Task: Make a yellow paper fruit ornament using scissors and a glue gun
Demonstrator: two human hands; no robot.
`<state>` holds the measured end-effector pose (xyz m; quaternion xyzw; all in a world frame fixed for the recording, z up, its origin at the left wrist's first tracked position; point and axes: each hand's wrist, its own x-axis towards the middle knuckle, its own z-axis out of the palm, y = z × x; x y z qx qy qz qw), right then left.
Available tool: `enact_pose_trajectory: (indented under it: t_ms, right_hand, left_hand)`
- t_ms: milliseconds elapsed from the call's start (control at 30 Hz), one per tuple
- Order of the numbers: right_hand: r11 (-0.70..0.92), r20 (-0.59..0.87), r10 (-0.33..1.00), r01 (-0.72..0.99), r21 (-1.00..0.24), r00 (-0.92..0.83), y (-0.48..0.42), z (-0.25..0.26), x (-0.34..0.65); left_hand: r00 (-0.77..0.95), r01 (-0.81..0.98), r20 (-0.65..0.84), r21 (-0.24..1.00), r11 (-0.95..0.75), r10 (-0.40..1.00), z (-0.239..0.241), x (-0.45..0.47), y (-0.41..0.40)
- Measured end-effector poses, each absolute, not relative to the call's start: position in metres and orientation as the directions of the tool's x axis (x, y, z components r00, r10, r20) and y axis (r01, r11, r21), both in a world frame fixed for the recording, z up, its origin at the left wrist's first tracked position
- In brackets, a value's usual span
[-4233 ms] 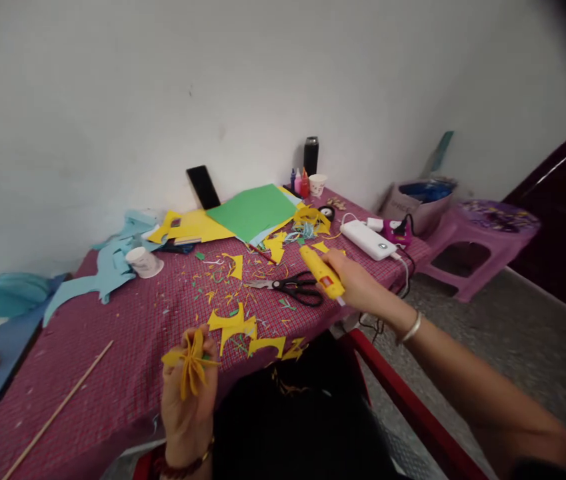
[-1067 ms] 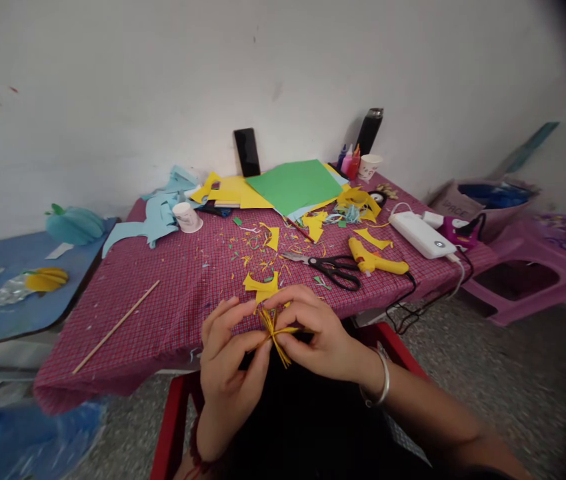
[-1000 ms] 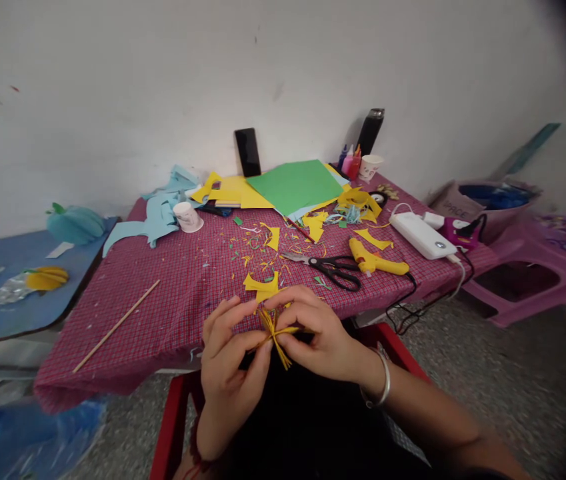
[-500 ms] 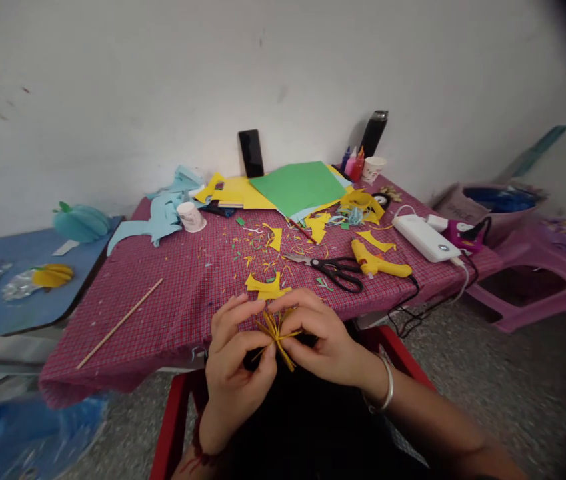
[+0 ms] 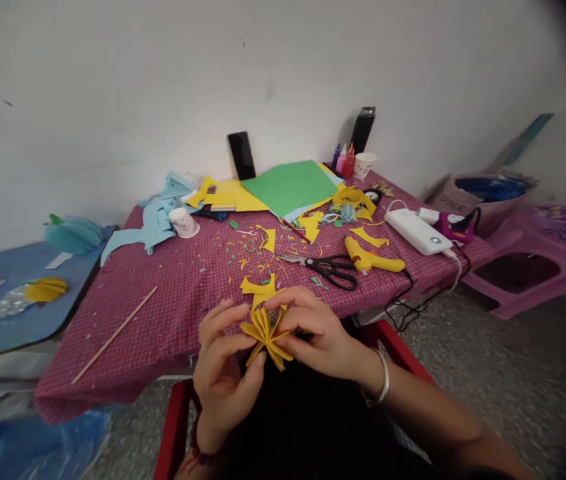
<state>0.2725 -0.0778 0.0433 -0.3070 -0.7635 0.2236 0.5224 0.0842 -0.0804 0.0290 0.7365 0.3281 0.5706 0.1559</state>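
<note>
Between my hands, just over the table's front edge, is a yellow paper flower (image 5: 265, 335) with folded petals fanned out around its middle. My left hand (image 5: 227, 357) pinches its left side, thumb low and fingers above. My right hand (image 5: 320, 333) grips the right-hand petals between thumb and fingers. Close beyond the fingertips lie yellow paper scraps (image 5: 259, 287). Black-handled scissors (image 5: 330, 269) rest to the right of the scraps, with a yellow glue gun (image 5: 373, 257) beside them.
Green paper (image 5: 293, 188) lies on yellow sheets at the back. A phone (image 5: 241, 155) leans on the wall. To the left are a paper cup (image 5: 183, 223), blue paper cutouts (image 5: 155, 217) and a wooden stick (image 5: 115, 333). A white power bank (image 5: 417, 231) sits at the right.
The yellow paper flower has turned and now shows its wider petals, facing up more. Both hands have shifted slightly left in view. The whole scene has slid a little left too.
</note>
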Motion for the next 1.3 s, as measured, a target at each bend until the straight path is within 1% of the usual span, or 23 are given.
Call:
enact_pose_trajectory:
  t_ms: [167,267,333,433,533,600,700,900,1033,1167,1300]
  right_hand:
    - [0.722,0.674,0.692,0.255,-0.643,-0.258,-0.077,0.044,0.276]
    - [0.727,0.682,0.687,0.259,-0.636,-0.25,-0.077,0.044,0.276]
    - [0.727,0.683,0.686,0.262,-0.634,-0.251,-0.078,0.043,0.277]
    - [0.727,0.679,0.686,0.269,-0.632,-0.261,-0.079,0.042,0.276]
    - [0.732,0.683,0.68,0.278,-0.621,-0.266,-0.08,0.043,0.274]
    - [0.731,0.679,0.682,0.284,-0.62,-0.271,-0.081,0.044,0.273]
    - [0.719,0.661,0.694,0.285,-0.633,-0.284,-0.082,0.044,0.271]
    - [0.718,0.655,0.695,0.272,-0.64,-0.296,-0.083,0.042,0.27]
    - [0.708,0.642,0.706,0.277,-0.649,-0.3,-0.083,0.042,0.27]
    - [0.698,0.632,0.716,0.274,-0.662,-0.297,-0.084,0.042,0.268]
    - [0.711,0.649,0.703,0.29,-0.64,-0.291,-0.084,0.04,0.266]
  left_hand:
    - [-0.009,0.107,0.738,0.672,-0.733,0.675,0.028,0.079,-0.077]
    - [-0.049,0.06,0.719,0.695,-0.716,0.693,0.03,0.074,-0.077]
    - [-0.026,0.109,0.724,0.688,-0.718,0.69,0.031,0.072,-0.079]
    - [0.055,0.261,0.735,0.643,-0.72,0.676,0.034,0.071,-0.082]
    - [0.152,0.399,0.751,0.548,-0.735,0.643,0.039,0.074,-0.084]
    - [0.214,0.447,0.759,0.484,-0.752,0.615,0.043,0.076,-0.084]
    - [0.275,0.439,0.749,0.46,-0.772,0.603,0.048,0.08,-0.082]
    - [0.334,0.321,0.669,0.582,-0.747,0.664,0.046,0.083,-0.083]
    - [0.322,0.311,0.64,0.625,-0.716,0.698,0.043,0.083,-0.085]
    - [0.336,0.31,0.675,0.579,-0.754,0.657,0.041,0.085,-0.084]
    - [0.343,0.298,0.713,0.535,-0.791,0.612,0.041,0.086,-0.083]
